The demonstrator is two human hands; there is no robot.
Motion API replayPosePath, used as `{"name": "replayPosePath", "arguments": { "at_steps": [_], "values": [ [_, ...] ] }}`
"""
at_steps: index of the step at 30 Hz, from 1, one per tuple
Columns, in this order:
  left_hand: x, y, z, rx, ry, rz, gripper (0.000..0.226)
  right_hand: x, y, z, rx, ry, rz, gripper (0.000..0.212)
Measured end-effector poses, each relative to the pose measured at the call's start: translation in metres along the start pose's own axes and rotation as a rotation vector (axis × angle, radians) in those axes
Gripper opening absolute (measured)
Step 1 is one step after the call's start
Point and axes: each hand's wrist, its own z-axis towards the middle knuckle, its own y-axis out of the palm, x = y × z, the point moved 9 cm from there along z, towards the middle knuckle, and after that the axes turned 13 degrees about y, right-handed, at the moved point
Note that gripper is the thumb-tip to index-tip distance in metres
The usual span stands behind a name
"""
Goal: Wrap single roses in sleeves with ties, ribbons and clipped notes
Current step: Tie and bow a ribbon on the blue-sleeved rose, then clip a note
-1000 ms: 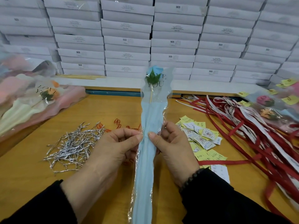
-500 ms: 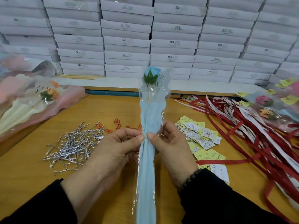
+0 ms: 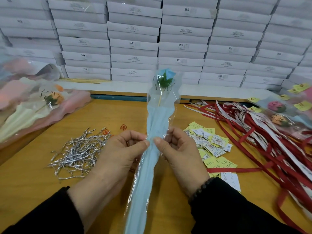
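While both hands are raised over the table [image 3: 50,196], the left hand [image 3: 118,154] and right hand [image 3: 182,154] pinch the sleeve [image 3: 152,166] from each side, thumbs nearly touching. Its blue rose [image 3: 164,75] points up.

Both hands [image 3: 118,149] pinch the sleeve [image 3: 152,149], blue rose [image 3: 164,73] seemingly upright.

Back wall fully hidden behind stacked flat white boxes [image 3: 135,43], several columns, many printed "SGS". Work surface: yellow-orange wooden table [image 3: 33,186]. A pale ledge [image 3: 211,92] with a blue strip below runs along the table's far edge. Lighting even, diffuse.
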Motion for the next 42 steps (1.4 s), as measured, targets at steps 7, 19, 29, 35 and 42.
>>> {"name": "replayPosePath", "arguments": {
  "at_steps": [7, 19, 29, 35, 42],
  "values": [
    [0.003, -0.007, 0.004, 0.070, 0.050, -0.057, 0.016, 0.007, -0.007, 0.003, -0.018, 0.094, 0.101, 0.014],
    [0.004, 0.001, 0.001, -0.006, 0.061, -0.084, 0.007, 0.015, -0.003, 0.005, -0.032, 0.168, 0.109, 0.012],
    [0.001, 0.001, 0.001, 0.004, 0.036, -0.095, 0.015, 0.021, -0.002, 0.005, -0.046, 0.208, 0.149, 0.012],
    [-0.002, 0.002, -0.001, -0.007, 0.009, -0.059, 0.008, 0.022, 0.000, 0.006, -0.079, 0.222, 0.156, 0.012],
    [-0.003, 0.004, -0.003, -0.030, -0.028, -0.082, 0.015, 0.024, 0.003, 0.006, -0.105, 0.236, 0.241, 0.011]
  ]
}}
